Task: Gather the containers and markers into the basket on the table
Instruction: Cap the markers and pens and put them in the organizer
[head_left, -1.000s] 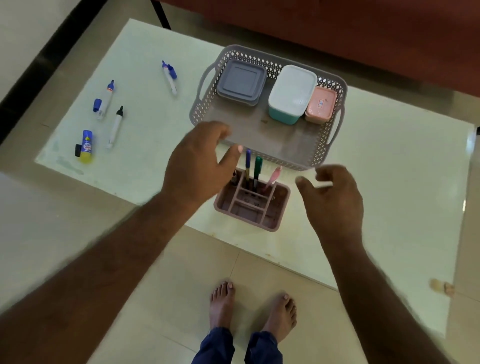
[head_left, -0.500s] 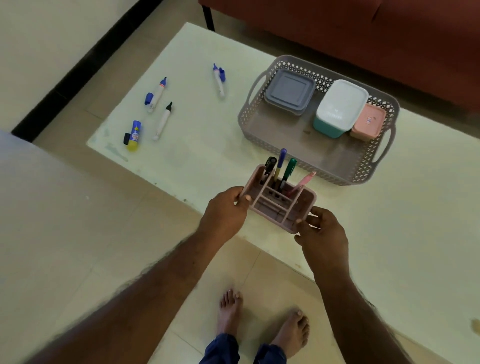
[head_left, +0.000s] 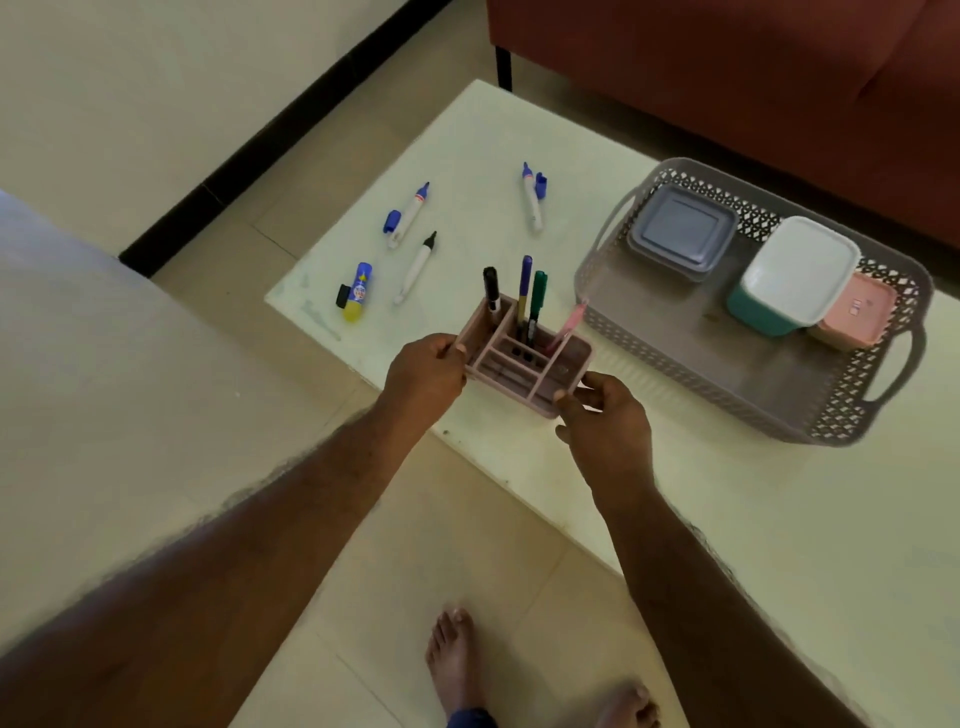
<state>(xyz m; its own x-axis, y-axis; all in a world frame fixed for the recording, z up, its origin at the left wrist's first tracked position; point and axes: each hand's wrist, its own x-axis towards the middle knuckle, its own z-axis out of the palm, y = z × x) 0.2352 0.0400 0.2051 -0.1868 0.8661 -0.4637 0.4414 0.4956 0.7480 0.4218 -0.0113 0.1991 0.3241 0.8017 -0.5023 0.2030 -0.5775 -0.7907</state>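
Hands gripped a pink organizer (head_left: 524, 364) at the desk's (head_left: 753, 519) near edge: the left hand (head_left: 423, 376) had its fingers curled round the organizer's left end, the right hand (head_left: 605, 423) pinched its near right corner. Four pens stood in it: black (head_left: 491, 288), purple (head_left: 524, 283), green (head_left: 537, 296) and a blurred pink one (head_left: 569, 325). The grey basket (head_left: 852, 415) sat just right of the organizer, holding a grey box (head_left: 683, 234), a teal box with a white lid (head_left: 795, 273) and a pink box (head_left: 854, 312). Left of the organizer, loose on the desk, lay three white markers (head_left: 413, 213) (head_left: 415, 267) (head_left: 531, 200) and a yellow-blue tube (head_left: 356, 293), well apart from the basket.
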